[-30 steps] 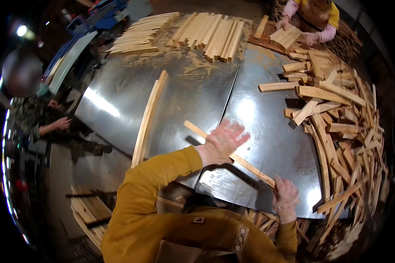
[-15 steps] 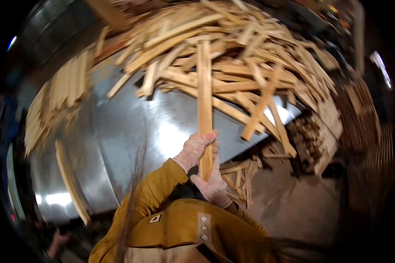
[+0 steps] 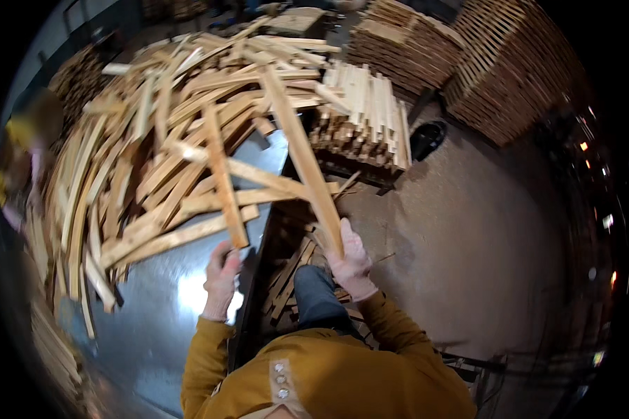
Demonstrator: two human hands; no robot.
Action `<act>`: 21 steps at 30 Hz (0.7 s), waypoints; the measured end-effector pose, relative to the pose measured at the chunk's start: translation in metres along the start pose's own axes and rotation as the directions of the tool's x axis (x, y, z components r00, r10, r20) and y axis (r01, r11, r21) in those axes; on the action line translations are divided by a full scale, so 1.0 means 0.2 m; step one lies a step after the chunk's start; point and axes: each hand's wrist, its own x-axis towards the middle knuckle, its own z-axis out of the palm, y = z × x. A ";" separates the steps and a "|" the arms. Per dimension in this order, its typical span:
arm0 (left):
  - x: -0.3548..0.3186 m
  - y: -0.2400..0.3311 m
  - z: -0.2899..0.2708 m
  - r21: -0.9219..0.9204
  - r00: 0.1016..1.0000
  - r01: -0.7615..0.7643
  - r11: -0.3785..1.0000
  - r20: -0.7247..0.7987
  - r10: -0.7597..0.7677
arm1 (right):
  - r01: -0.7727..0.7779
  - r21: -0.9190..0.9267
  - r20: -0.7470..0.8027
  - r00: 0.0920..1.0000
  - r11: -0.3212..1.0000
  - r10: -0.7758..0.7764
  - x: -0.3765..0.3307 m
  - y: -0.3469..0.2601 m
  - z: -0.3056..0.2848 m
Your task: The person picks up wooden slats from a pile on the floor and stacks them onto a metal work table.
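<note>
My right hand (image 3: 351, 264), in a pale knit glove, is closed round the near end of a long flat wooden strip (image 3: 297, 140). The strip slants away up and to the left, past the table's edge, its far end over the pile. My left hand (image 3: 221, 283), gloved too, is over the metal table with its fingers partly bent and apart. Its fingertips are beside the near end of another wooden strip (image 3: 223, 181), which lies on top of the loose pile (image 3: 182, 112). Whether they touch that strip I cannot tell.
The shiny metal table (image 3: 154, 307) bears the jumbled pile. Beyond its right edge is a neat stack of pale strips (image 3: 356, 112). Tall slatted wood stacks (image 3: 496, 63) stand farther back. Offcuts lie on the floor (image 3: 454, 209) by my leg (image 3: 318, 293). Another person (image 3: 31, 140) is at the far left.
My view has turned to the right. Both hands were on the one strip; now my left hand is off it and by another strip, while my right hand keeps hold.
</note>
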 end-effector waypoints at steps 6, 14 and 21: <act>0.36 -0.09 0.04 0.161 0.958 -0.257 0.953 -0.091 0.274 | -0.559 0.242 0.132 0.828 0.793 0.544 0.57 1.00 0.20; 0.74 0.10 0.37 0.971 0.776 -0.051 0.232 -0.108 0.621 | -0.656 -0.472 0.231 0.552 0.589 0.801 1.66 1.83 0.54; 0.92 0.01 0.45 0.870 0.813 0.404 0.282 -0.483 0.324 | -0.575 -0.494 0.330 0.570 0.652 0.753 2.33 1.72 0.77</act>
